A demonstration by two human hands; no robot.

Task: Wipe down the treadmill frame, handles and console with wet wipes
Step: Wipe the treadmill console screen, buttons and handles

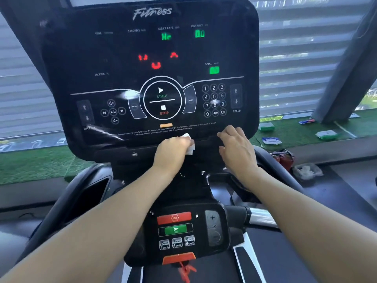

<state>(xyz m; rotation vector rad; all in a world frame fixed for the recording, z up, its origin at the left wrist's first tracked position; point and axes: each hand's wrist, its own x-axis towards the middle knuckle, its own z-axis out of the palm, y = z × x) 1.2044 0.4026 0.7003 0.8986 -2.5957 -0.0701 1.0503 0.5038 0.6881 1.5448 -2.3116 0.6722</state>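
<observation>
The black treadmill console (81, 58) fills the upper middle of the head view, its display lit with green and red digits. My left hand (171, 150) grips a folded white wet wipe (189, 147) against the console's lower edge, just under the warning text. My right hand (236, 149) lies to the right of it, fingers relaxed and resting on the same lower edge, holding nothing. Below my forearms sits the lower control panel (216, 229) with red stop and green go buttons. A silver-and-black handle (259, 218) shows at the right.
Wet wipe packets (271, 140) and wrappers lie on the green turf (40, 166) to the right, with a crumpled plastic bag (307, 170) nearby. A red safety clip (186, 270) hangs under the lower panel. Window blinds (306, 58) run behind the console.
</observation>
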